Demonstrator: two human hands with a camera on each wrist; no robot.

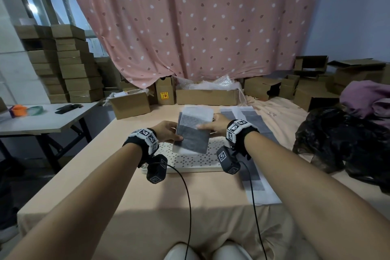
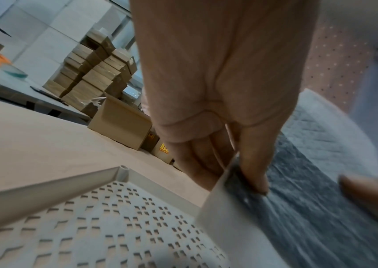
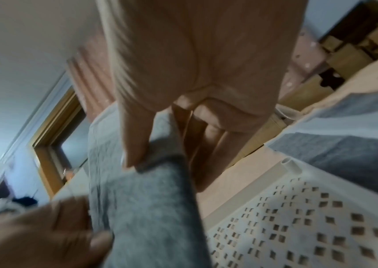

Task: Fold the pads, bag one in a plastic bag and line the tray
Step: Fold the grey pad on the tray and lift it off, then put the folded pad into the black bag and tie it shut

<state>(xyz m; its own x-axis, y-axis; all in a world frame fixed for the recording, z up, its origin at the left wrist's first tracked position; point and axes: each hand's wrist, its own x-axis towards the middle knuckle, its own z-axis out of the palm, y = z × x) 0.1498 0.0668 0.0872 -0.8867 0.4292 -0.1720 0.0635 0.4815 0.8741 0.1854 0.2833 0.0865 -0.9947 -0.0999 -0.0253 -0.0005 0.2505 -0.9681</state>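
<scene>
Peach cloth covers the tabletop [image 1: 101, 175], where a perforated white tray [image 1: 190, 159] sits mid-surface. Above it, the left hand [image 1: 166, 132] and right hand [image 1: 215, 124] pinch a folded grey-and-white pad [image 1: 193, 131], fingers [image 2: 254, 163] clamping its side edges.

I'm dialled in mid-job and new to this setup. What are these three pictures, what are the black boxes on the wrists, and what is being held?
No robot here: a person works with bare hands. The wide picture comes from a head camera; the other two come from the black cameras strapped under each wrist, looking along the fingers. The left hand and right hand each pinch one side of a folded grey-and-white pad, held above a white perforated tray on the peach-covered table. An unfolded pad lies flat beside the tray, on the right. Cardboard boxes stand behind.
</scene>
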